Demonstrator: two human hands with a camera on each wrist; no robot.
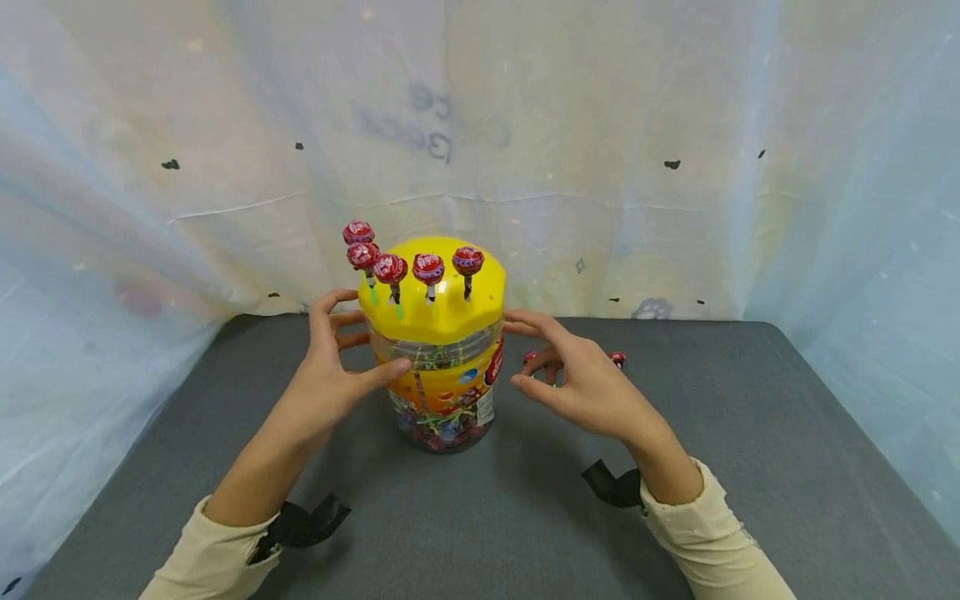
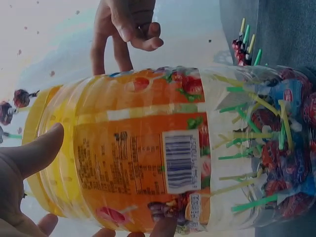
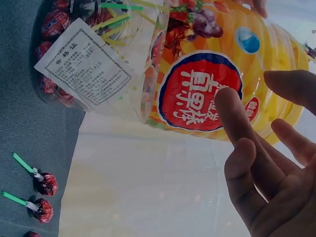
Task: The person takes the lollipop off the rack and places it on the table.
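Observation:
A clear plastic lollipop jar [image 1: 431, 383] with an orange printed wrap stands upright on the table. Several red-wrapped lollipops [image 1: 429, 268] stick up from its yellow lid [image 1: 450, 321]. My left hand [image 1: 326, 371] holds the jar's upper left side, thumb across the front and fingers around the side. At the upper right side, my right hand [image 1: 588, 379] has extended fingers touching the jar, its thumb apart from it; no object is in this hand. Through the jar's lower wall, more lollipops [image 2: 269, 148] with green and yellow sticks show.
Loose lollipops [image 3: 45, 183] lie on the dark grey table [image 1: 712, 433] to the right of the jar, partly hidden behind my right hand in the head view. A pale curtain [image 1: 562, 167] hangs behind the table and along its sides.

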